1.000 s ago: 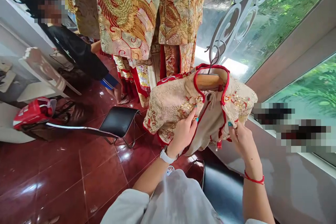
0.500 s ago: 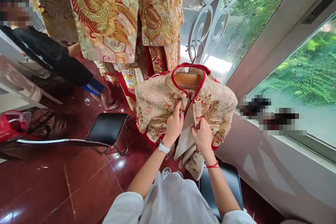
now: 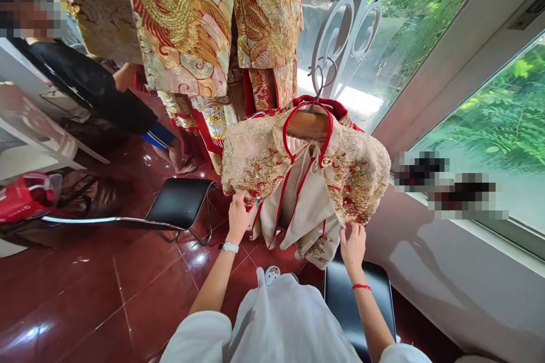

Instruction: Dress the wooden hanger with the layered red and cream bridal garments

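Now that both hands have dropped from the collar, the jacket (image 3: 298, 176) on its hanger (image 3: 309, 123) is pinched at the hem, the left hand (image 3: 239, 214) at one corner and the right hand (image 3: 352, 243) at the other, and is being pulled straight.

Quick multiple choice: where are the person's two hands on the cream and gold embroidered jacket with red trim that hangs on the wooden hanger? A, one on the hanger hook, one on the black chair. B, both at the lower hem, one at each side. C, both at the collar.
B: the left hand and the right hand each grip the lower edge of the cream and gold embroidered jacket, well below the wooden hanger.
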Demonstrator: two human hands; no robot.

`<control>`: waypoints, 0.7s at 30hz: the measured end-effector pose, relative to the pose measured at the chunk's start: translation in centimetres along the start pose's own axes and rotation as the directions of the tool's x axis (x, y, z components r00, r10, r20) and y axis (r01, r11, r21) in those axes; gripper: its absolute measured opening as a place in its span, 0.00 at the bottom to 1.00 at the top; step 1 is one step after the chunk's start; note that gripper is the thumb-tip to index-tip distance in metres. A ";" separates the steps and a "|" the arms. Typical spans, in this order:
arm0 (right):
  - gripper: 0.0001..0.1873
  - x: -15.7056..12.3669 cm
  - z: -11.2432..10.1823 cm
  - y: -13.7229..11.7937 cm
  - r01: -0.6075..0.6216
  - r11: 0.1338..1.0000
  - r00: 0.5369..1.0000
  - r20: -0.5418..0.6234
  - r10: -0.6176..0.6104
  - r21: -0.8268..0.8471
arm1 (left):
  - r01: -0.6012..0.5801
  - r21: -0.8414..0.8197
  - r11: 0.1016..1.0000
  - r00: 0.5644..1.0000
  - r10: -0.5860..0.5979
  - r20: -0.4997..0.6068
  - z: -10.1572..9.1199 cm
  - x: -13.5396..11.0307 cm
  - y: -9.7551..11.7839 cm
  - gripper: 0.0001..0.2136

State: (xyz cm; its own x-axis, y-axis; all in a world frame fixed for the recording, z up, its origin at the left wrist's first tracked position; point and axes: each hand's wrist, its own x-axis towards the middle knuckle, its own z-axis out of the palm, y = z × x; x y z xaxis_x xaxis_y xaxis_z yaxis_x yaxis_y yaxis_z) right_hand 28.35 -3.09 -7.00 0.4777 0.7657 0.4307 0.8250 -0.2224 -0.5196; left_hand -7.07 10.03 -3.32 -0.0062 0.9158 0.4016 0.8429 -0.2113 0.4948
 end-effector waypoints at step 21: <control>0.11 1.4 1.8 -9.1 0.432 0.878 0.709 0.523 -0.473 0.208 | -0.111 -0.285 0.952 0.924 0.205 0.322 2.1 -7.1 12.9 0.35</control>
State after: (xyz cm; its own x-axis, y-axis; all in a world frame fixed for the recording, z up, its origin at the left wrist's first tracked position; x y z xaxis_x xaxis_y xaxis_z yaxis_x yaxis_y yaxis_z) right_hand 20.98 1.08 -3.04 -0.2092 0.9638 0.1654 0.8673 0.2610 -0.4239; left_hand 4.95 1.49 -1.45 0.3402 0.9132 0.2241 0.6495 -0.4006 0.6463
